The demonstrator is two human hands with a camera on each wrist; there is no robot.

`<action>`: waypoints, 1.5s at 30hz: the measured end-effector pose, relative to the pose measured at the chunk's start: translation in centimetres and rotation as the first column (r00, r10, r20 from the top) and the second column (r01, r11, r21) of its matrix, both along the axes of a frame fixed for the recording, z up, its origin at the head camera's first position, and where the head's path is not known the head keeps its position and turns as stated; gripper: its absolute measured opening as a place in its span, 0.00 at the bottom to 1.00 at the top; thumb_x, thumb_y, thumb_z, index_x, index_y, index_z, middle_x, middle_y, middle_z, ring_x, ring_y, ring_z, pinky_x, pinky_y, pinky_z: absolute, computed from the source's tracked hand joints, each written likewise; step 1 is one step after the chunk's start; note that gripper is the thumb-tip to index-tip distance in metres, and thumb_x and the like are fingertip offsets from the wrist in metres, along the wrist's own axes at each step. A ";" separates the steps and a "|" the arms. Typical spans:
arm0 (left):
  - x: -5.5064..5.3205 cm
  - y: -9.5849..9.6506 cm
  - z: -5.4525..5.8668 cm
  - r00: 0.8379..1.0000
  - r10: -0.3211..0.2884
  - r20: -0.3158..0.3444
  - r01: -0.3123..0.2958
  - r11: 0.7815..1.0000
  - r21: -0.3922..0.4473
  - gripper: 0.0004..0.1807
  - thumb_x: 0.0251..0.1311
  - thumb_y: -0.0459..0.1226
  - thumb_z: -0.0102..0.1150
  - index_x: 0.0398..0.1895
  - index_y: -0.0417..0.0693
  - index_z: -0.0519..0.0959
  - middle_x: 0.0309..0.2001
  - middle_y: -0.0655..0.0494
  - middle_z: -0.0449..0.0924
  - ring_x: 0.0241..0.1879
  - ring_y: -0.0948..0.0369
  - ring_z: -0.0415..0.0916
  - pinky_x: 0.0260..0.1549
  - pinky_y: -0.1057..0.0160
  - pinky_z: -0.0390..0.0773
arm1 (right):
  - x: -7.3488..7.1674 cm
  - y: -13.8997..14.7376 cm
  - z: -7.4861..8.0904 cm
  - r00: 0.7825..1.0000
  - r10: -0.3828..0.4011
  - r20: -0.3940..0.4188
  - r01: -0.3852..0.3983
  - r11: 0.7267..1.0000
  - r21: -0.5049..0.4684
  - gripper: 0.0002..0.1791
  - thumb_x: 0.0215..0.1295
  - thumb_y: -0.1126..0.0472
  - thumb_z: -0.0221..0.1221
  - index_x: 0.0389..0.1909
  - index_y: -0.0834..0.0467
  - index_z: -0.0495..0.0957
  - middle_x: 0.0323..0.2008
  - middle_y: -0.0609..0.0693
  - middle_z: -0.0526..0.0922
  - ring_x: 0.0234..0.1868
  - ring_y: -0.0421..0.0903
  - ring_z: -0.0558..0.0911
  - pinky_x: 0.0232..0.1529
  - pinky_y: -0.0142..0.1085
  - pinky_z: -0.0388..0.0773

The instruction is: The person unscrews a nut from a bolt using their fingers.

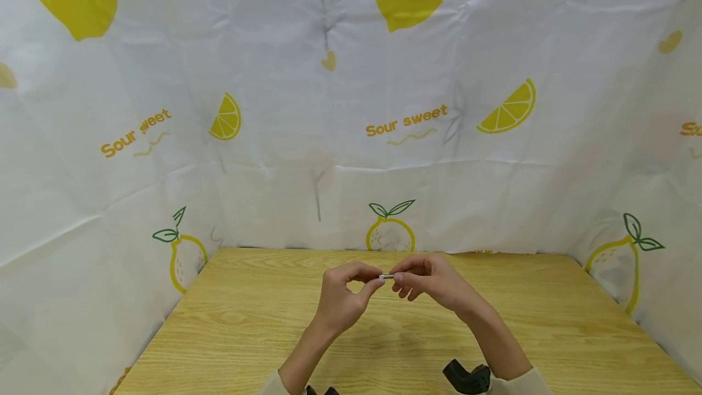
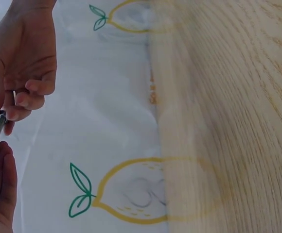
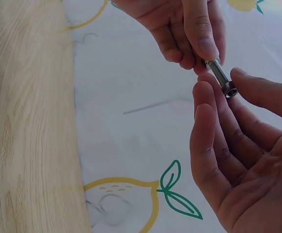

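Note:
A small silver bolt [image 1: 386, 276] is held level above the table, between both hands. In the right wrist view, the socketed head of the bolt [image 3: 230, 90] faces the right hand, and its threaded shaft runs toward the left hand. My left hand [image 1: 341, 298] pinches the far end between thumb and fingers. A bit of shiny metal shows at that thumb's tip, mostly hidden by the fingers. My right hand [image 1: 436, 282] has its thumb and fingertips around the head; its other fingers are loosely curled, as the left wrist view of this right hand [image 2: 26, 58] shows.
Below the hands is a wood-grain table [image 1: 236, 322]. A white cloth [image 1: 285, 108] printed with lemons and lettering hangs behind it and along both sides. Black wrist-worn gear [image 1: 466, 377] shows by the right sleeve [image 1: 521, 384].

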State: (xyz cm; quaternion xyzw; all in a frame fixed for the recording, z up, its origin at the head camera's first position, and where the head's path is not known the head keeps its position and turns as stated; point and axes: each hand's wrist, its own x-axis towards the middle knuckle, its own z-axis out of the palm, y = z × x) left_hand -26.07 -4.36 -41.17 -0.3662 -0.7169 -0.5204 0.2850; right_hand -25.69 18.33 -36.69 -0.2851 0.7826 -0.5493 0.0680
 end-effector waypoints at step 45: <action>0.2 0.0 0.1 1.000 0.017 -0.026 -0.017 0.999 0.030 0.04 0.62 0.30 0.71 0.38 0.46 0.88 0.34 0.51 0.91 0.32 0.60 0.88 0.37 0.65 0.88 | 0.5 -0.1 0.6 1.000 -0.005 0.027 0.004 0.999 0.043 0.16 0.76 0.57 0.60 0.47 0.68 0.84 0.36 0.61 0.89 0.34 0.50 0.88 0.37 0.45 0.89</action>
